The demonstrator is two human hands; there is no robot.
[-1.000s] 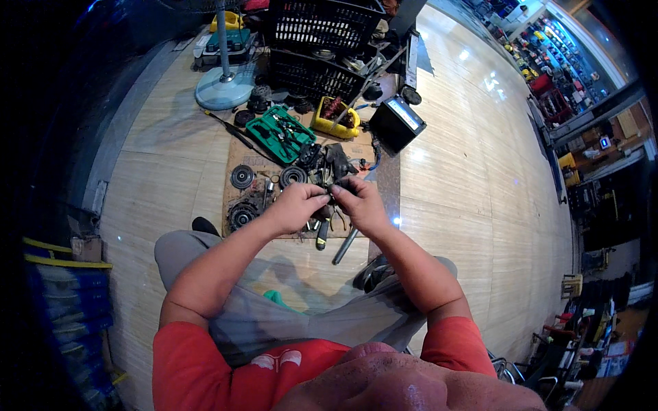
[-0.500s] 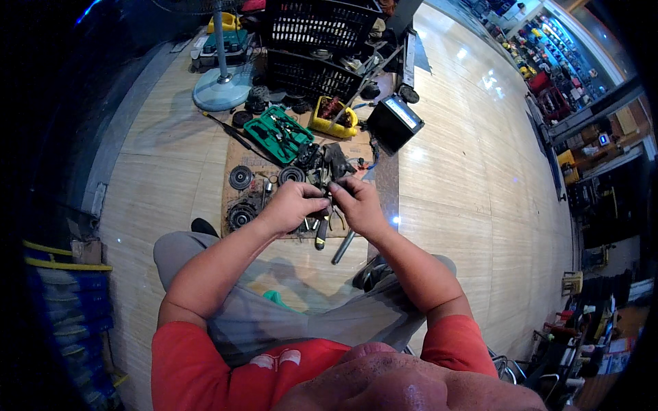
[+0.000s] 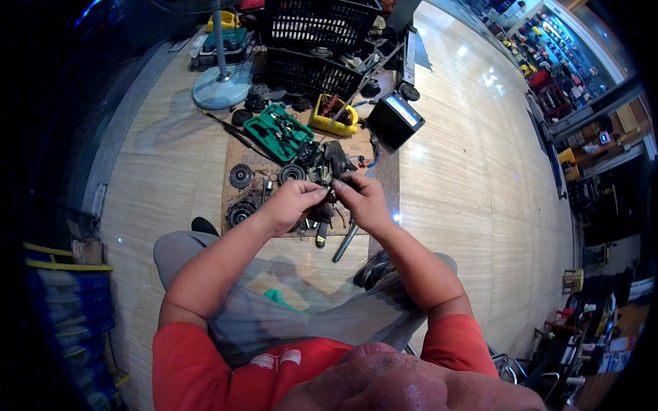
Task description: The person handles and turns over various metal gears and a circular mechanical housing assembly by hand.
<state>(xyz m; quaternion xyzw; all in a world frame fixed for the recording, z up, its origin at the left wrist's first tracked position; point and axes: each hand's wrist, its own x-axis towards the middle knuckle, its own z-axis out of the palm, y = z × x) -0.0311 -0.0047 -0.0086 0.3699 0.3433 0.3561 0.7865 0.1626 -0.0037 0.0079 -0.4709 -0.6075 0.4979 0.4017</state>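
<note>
Over the cardboard mat (image 3: 257,159), my left hand (image 3: 293,204) and my right hand (image 3: 362,202) meet with their fingertips pinched together. Between them is a small piece, too small and too hidden to name. A dark lump of parts (image 3: 337,159) lies just beyond the fingertips. Below the hands are a yellow-and-black handle (image 3: 321,236) and a grey metal tube (image 3: 345,243). Round, ridged dark discs (image 3: 240,176) lie left of my left hand, with a larger toothed one (image 3: 241,214) nearer to me.
An open green tool case (image 3: 281,133), a yellow tub (image 3: 336,122) with reddish-brown bits and a black box-shaped battery (image 3: 395,122) stand beyond the hands. Behind them are stacked black crates (image 3: 315,72) and a fan's round base (image 3: 223,89). Blue bins (image 3: 72,308) stand at the left.
My left hand's thumb and fingertips have shifted slightly around the small piece, and the right fingers have moved a little. A dark area now shows below the fingertips. Everything else stays put.
</note>
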